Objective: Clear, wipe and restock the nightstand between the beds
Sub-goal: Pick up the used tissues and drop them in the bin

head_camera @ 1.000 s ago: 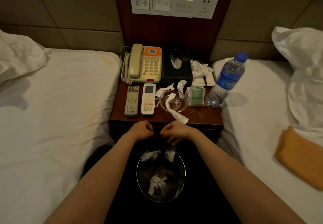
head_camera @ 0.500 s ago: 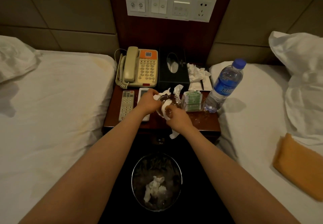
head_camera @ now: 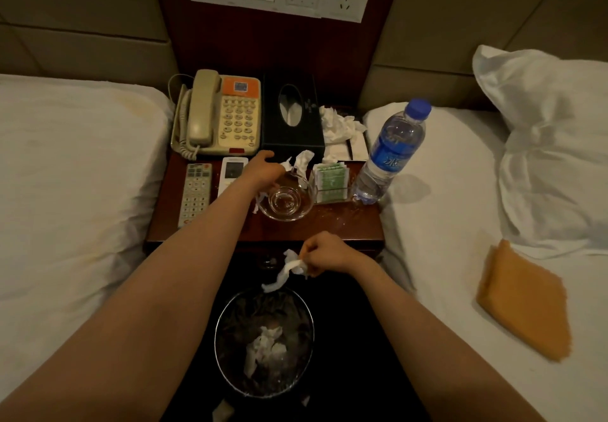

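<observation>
Tissue strip (head_camera: 284, 273), soft, weightless, pinch anywhere: right hand (head_camera: 324, 255) grasps it before glass bowl (head_camera: 285, 203); left hand (head_camera: 261, 171) behind bowl, grip unclear.

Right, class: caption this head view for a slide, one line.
Right hand holds a crumpled white tissue over the round black bin; left hand reaches tissue scraps beside the clear glass bowl.
</observation>
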A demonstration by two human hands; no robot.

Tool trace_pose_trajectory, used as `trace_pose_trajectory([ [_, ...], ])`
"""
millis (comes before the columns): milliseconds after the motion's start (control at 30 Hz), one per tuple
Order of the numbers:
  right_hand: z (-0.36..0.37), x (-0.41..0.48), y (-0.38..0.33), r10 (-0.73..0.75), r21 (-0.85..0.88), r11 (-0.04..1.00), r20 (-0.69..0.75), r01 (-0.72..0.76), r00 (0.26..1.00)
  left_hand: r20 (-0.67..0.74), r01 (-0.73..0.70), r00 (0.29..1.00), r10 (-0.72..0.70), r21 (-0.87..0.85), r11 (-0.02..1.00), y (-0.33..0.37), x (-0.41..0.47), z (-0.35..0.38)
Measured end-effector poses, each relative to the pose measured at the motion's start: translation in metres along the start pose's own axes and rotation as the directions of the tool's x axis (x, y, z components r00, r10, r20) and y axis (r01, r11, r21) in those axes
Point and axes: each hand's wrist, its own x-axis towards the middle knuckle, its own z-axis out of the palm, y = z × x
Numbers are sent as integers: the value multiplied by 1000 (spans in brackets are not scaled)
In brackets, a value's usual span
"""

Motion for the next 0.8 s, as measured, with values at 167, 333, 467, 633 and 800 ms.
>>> trace_pose_trajectory([
  [167,9,6,1,51,-16,999,84,-50,995,147,-32,989,7,169,985,5,-2,7],
  [333,23,14,6,91,-96,992,134,-78,987,95,-84,994,54,344,935,5,-4,9],
  [467,31,15,11,114,-127,988,174,-92,978,63,-119,993,104,304,945,4,-2,3],
  [633,29,13,10,39,-92,995,96,-30,995,31,-178,984,177,310,934,2,-7,-1],
  [800,-3,0,-20,-112,93,987,-167,129,980,-120,-266,949,291,189,945,2,-23,-8],
])
